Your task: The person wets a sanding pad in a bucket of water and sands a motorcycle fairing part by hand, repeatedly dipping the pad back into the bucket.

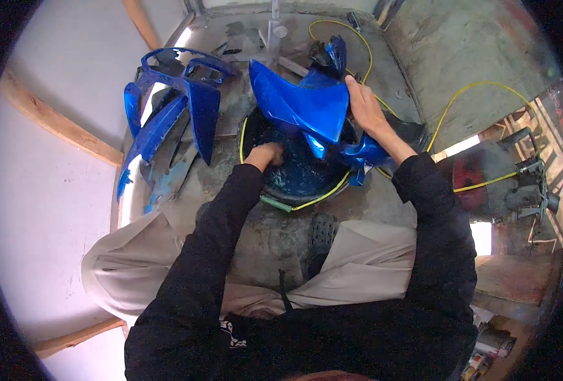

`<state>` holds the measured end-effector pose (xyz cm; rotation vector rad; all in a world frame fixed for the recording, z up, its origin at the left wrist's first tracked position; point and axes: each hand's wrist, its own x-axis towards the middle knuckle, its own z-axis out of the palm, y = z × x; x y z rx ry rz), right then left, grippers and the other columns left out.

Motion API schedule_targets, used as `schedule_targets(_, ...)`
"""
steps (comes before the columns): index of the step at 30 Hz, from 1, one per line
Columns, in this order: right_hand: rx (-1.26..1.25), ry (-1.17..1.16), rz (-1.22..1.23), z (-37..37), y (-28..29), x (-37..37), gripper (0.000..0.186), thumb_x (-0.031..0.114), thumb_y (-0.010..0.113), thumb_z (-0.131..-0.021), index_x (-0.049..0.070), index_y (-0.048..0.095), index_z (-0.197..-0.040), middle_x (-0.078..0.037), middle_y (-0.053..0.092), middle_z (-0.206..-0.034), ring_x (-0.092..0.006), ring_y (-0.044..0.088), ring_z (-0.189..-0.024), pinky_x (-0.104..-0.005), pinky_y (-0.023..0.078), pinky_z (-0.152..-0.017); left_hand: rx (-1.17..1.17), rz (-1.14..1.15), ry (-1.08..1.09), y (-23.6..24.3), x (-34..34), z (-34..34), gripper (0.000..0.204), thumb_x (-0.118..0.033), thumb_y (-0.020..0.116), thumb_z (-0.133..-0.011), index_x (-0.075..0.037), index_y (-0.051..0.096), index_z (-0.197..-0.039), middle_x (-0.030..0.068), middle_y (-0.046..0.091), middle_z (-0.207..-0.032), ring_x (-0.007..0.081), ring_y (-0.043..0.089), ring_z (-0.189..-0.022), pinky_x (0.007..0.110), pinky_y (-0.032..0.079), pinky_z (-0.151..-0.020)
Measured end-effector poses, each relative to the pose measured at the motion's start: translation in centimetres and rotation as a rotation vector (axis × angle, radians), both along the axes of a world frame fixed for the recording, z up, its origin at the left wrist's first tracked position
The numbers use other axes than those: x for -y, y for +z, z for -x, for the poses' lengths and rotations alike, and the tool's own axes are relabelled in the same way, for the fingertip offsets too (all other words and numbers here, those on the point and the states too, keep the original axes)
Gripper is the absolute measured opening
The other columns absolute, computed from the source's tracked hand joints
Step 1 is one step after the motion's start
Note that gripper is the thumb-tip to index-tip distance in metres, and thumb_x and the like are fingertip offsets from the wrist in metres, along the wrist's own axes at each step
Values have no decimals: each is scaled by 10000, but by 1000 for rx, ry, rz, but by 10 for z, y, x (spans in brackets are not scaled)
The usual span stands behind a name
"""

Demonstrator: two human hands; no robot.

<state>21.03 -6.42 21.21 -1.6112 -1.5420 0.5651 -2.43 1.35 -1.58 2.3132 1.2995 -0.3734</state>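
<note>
A glossy blue motorcycle fairing panel (307, 105) is tilted over a round dark tub (275, 188) with water in it. My right hand (365, 109) grips the panel along its right edge, thumb side toward the top. Low over the water, inside the tub's left part, is my left hand (265, 154) with its fingers curled in. What those fingers hold, if anything, is hidden. Below the panel's right corner, another blue piece (365, 151) rests at the tub's rim.
More blue fairing parts (199, 108) lie on the floor at the left, by the wall. A yellow hose (370, 54) loops around the tub and runs right to a compressor-like machine (484, 178). A vertical pipe (274, 32) stands beyond the tub. My bent legs (370, 254) flank the near side.
</note>
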Motion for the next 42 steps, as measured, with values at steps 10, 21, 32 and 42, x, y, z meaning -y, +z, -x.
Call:
schedule_targets(10,13,-25,10,-19,-11,8,630,442,345,-1083,-101,557,-844,-328,612,-856,-495,587,-858,-525,412,-788,292,920,-51,122,10,9,350,18,552,-821,-47,738,-1110,99,728,-993,171,686,-771,295,500,-607)
schedule_targets(21,5,-23,53,-17,-8,3,616,431,345,-1084,-102,598,-908,-327,645,-920,-504,603,-914,-528,422,-814,553,715,-246,297,-1,-5,331,22,626,-753,-17,743,-1060,50,696,-930,132,614,-732,267,512,-585)
schedule_targets(32,-2,3,11,-17,-8,7,581,411,351,-1089,-88,597,-920,-309,649,-898,-476,620,-901,-507,433,-804,469,41,-538,332,-13,-55,462,36,552,-745,-96,751,-1139,134,763,-1040,270,705,-930,394,538,-883)
schedule_targets(42,-35,-9,30,-21,-13,4,606,433,352,-1088,-83,580,-868,-287,631,-822,-453,613,-826,-499,430,-768,521,-232,-501,324,-51,-21,528,57,480,-694,-106,771,-1104,175,751,-1057,325,704,-1021,391,519,-938)
